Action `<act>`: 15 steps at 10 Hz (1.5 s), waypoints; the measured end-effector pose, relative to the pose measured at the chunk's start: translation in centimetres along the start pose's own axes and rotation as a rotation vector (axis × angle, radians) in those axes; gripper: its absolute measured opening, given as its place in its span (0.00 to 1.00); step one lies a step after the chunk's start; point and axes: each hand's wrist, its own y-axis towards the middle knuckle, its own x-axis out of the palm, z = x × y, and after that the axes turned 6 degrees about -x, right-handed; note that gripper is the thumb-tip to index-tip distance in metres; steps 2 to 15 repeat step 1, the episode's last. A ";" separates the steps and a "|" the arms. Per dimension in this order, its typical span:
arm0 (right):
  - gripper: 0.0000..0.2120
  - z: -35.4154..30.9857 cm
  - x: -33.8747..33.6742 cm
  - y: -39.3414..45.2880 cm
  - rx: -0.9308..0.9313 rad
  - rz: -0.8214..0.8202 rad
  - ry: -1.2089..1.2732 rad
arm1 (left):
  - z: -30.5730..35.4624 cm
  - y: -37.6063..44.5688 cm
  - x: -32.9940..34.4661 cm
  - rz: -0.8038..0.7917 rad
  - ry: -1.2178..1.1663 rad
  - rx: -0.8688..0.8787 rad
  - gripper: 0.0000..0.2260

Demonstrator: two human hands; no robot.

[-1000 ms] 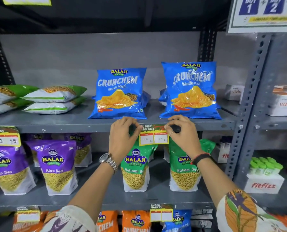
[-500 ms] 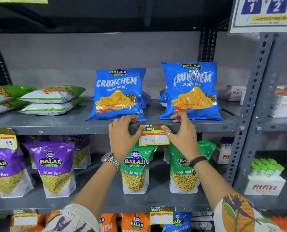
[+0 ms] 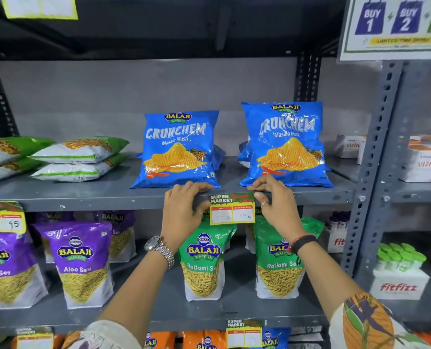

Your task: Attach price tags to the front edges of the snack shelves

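Observation:
A yellow and green price tag (image 3: 232,209) reading 40 and 20 hangs on the front edge of the grey upper shelf (image 3: 96,201), below two blue Crunchem bags (image 3: 177,149). My left hand (image 3: 183,210) rests against the tag's left side, thumb at its edge and fingers hooked over the shelf lip. My right hand (image 3: 276,201) touches the tag's right top corner, fingers on the shelf lip. A second tag (image 3: 3,217) hangs at far left on the same edge. A third tag (image 3: 244,333) sits on the lower shelf edge.
Green Ratlami Sev bags (image 3: 203,260) and purple Aloo Sev bags (image 3: 81,263) stand on the middle shelf. Green-white packs (image 3: 78,157) lie stacked at left. A perforated grey upright (image 3: 375,159) divides off white boxes (image 3: 398,285) at right. An offer sign (image 3: 395,26) hangs top right.
Both hands have shifted slightly upward along the tag's sides, fingers now over the shelf lip. The tag stays in place on the shelf edge.

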 end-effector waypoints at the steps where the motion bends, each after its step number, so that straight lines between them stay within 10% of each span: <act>1: 0.17 -0.3 -1.1 0.0 0.037 -0.004 0.072 | -0.1 0.3 -0.8 0.013 -0.016 0.019 0.15; 15: 0.17 -0.3 -1.1 0.0 0.037 -0.004 0.072 | -0.1 0.3 -0.8 0.013 -0.016 0.019 0.15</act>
